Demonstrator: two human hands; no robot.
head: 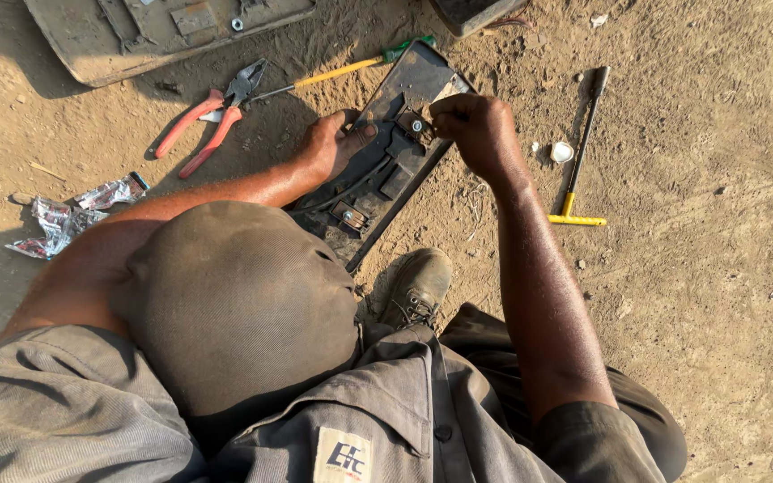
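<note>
Honestly, black panel (404,134) looks stiff, lightish; left hand (333,143) flat at 9 o'clock edge, right hand (476,125) grip pinched on fitting (415,125).

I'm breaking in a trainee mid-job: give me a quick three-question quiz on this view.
1. True or false: the red-handled pliers lie on the dirt, in nobody's hand.
2. Which hand pinches at the small fitting on the dark panel? A left, B right.
3. Fill in: the T-handled tool on the person's right has a ___ crossbar.

Key: 1 true. 2 B; the right hand is closed there, while the left hand lies flat on the panel. 3 yellow.
</note>
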